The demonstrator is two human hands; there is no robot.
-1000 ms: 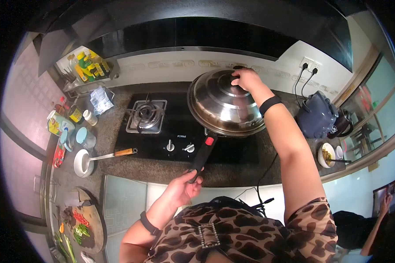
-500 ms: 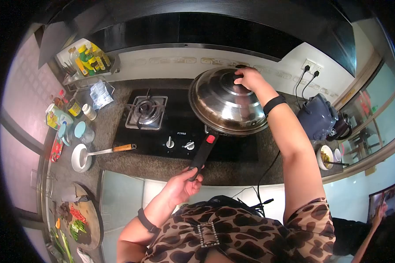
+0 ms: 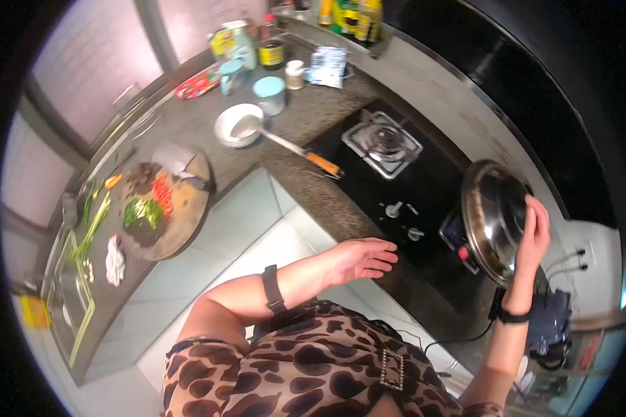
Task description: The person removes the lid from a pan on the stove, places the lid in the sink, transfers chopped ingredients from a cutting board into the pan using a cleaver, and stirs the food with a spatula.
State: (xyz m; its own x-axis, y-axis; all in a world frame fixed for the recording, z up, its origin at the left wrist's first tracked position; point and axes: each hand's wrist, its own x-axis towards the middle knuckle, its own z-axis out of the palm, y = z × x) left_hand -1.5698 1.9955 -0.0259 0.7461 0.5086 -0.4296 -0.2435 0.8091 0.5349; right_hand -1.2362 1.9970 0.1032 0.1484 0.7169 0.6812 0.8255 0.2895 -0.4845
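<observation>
My left hand (image 3: 365, 261) is in front of the counter edge, palm turned partly up and fingers stretched out, with nothing in it. It is apart from the pan's dark handle (image 3: 464, 254), which has a red mark. A domed steel lid (image 3: 495, 233) covers the pan at the right of the cooktop. My right hand (image 3: 535, 235) is at the lid's dark knob, fingers close together; the grip is partly hidden. The pan body is mostly hidden by the lid.
A gas burner (image 3: 388, 141) sits left of the pan on the black cooktop. A spatula (image 3: 302, 151) leans in a white bowl (image 3: 231, 139). A round cutting board (image 3: 188, 226) bears chopped red and green vegetables and a cleaver (image 3: 176, 165). Jars and bottles stand behind.
My left hand has let go of the pan handle and opened. The view has swung left, bringing the cutting board further in. My right hand remains at the lid's knob.
</observation>
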